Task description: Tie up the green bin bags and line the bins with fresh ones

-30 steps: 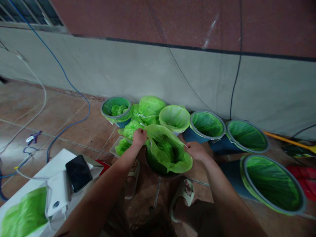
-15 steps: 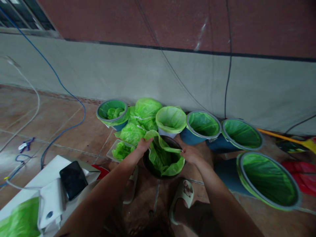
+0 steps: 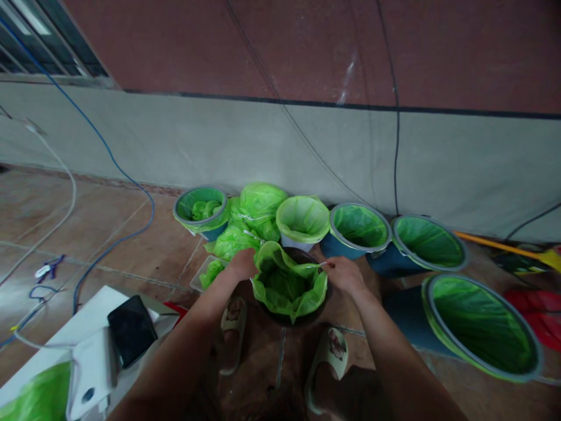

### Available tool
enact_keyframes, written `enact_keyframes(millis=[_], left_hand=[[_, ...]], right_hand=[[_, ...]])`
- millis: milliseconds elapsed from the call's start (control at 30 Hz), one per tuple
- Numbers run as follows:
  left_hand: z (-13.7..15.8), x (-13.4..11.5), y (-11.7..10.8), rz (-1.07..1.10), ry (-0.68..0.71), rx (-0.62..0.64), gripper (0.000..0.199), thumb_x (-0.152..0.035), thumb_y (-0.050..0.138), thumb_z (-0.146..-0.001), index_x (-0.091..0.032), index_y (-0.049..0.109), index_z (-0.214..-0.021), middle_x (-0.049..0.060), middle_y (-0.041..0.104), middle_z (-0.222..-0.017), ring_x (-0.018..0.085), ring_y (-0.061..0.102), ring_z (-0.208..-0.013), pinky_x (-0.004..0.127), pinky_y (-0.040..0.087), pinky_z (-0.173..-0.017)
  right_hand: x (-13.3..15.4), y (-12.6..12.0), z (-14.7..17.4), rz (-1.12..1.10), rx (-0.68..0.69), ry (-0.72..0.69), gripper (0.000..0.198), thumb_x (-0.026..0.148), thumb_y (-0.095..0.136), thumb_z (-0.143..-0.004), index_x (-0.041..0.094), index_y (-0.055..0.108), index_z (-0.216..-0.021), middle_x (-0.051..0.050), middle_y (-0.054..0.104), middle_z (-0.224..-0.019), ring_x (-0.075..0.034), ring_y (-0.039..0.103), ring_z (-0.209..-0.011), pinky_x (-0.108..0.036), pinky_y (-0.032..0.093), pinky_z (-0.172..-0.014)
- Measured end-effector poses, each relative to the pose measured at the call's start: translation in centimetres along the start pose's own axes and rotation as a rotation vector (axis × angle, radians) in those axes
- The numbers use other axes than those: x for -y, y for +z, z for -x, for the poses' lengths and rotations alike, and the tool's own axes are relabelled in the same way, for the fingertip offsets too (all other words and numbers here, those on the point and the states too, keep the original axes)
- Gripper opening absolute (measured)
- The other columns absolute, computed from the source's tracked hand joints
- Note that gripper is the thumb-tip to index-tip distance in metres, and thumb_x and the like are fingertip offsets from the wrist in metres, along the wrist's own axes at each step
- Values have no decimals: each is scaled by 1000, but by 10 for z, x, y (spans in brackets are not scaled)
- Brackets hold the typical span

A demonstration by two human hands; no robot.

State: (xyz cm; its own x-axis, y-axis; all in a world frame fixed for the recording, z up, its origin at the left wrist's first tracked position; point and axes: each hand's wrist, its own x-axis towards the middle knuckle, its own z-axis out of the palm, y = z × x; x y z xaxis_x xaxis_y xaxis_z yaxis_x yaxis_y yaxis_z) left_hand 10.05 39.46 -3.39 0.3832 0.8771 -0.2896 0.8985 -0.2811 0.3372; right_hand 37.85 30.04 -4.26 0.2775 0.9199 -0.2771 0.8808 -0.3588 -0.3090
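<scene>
A green drawstring trash bag (image 3: 291, 286) hangs open-mouthed inside a dark brown bin (image 3: 325, 301) between my feet. My left hand (image 3: 242, 264) is closed at the left edge of the bag, its fingertips partly hidden. On the other side, my right hand (image 3: 344, 273) pinches the white drawstring at the bag's right edge. Right behind the brown bin stands a white bin (image 3: 293, 241) lined with a similar green bag. Left of it lie puffed, tied green bags (image 3: 263, 202), with a clear plastic tray (image 3: 198, 279) of green film by my left forearm.
Blue bins with grey rims (image 3: 359, 225) and green liners stand along the wall and at right. A blue bin (image 3: 201, 216) stands at the far left of the row. At lower left, a white box (image 3: 96, 304) carries a black phone (image 3: 131, 330). A blue cable (image 3: 109, 248) crosses the floor.
The bag's mouth has spread wider and its front edge has settled over the brown bin's rim. My left hand has moved left and slightly down; my right hand keeps its hold.
</scene>
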Motion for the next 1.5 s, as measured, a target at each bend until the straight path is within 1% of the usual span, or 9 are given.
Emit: enact_keyframes(millis=[100, 233, 400, 567, 733, 933, 1067, 1167, 1500], left_hand=[[5, -3, -20, 114, 9, -28, 38, -14, 59, -71, -13, 67, -107, 6, 71, -78, 22, 67, -86, 32, 50, -85], [16, -21, -49, 792, 213, -142, 40, -25, 61, -77, -16, 64, -116, 3, 70, -80, 15, 64, -73, 30, 52, -76], [26, -46, -61, 1286, 360, -175, 40, -34, 72, -73, -18, 68, -109, 3, 70, -87, 15, 65, -81, 32, 50, -83], [21, -63, -46, 1415, 388, -20, 34, -30, 77, -70, -16, 70, -100, 4, 72, -86, 16, 66, -82, 30, 50, -83], [16, -77, -29, 1463, 457, 103, 37, -26, 72, -73, -16, 67, -109, 6, 73, -97, 15, 66, -78, 28, 51, -76], [-5, -71, 5, 1326, 151, -286, 24, -18, 53, -80, -18, 63, -101, 1, 68, -79, 15, 62, -72, 27, 50, -72], [-4, -74, 29, 1097, 379, 8, 17, -18, 51, -81, -17, 67, -88, 3, 70, -89, 17, 62, -89, 29, 46, -89], [5, -78, 38, 919, 486, 139, 20, -25, 50, -86, -16, 67, -81, 4, 69, -82, 17, 61, -80, 28, 46, -81], [-2, -82, 38, 1204, -72, -16, 27, -31, 49, -86, -17, 54, -63, -5, 42, -46, 8, 37, -43, 21, 29, -46]], right_hand=[[8, -6, 1, -227, -93, -9, 26, 33, 50, -86, 20, 73, -83, -8, 73, -87, -23, 66, -85, -30, 46, -75], [31, -30, 10, -981, -280, -157, 22, 39, 53, -83, 19, 64, -86, -8, 71, -99, -21, 65, -96, -32, 48, -87], [49, -57, 19, -1509, -180, -281, 26, 49, 57, -82, 24, 54, -92, -3, 67, -92, -18, 65, -86, -33, 51, -80], [60, -34, 16, -1422, -20, -254, 40, 44, 67, -77, 25, 58, -111, 4, 57, -76, -5, 39, -47, -20, 34, -44], [88, 0, 24, -1307, 167, -367, 53, 31, 71, -72, 25, 51, -120, 4, 62, -83, -6, 47, -49, -20, 34, -41], [90, 2, 22, -1479, 178, -259, 39, 39, 67, -76, 19, 57, -108, 5, 57, -64, -4, 37, -40, -20, 24, -39], [78, -13, 18, -1660, 190, -174, 42, 33, 73, -72, 20, 59, -109, 4, 59, -67, -3, 36, -44, -19, 24, -43], [70, -19, 14, -1682, 160, -149, 43, 32, 75, -70, 20, 60, -108, 4, 60, -68, -3, 32, -43, -19, 22, -42], [42, 1, -8, -1343, -187, 128, 55, 38, 78, -57, 18, 61, -106, 4, 63, -67, -7, 42, -46, -21, 30, -42]])
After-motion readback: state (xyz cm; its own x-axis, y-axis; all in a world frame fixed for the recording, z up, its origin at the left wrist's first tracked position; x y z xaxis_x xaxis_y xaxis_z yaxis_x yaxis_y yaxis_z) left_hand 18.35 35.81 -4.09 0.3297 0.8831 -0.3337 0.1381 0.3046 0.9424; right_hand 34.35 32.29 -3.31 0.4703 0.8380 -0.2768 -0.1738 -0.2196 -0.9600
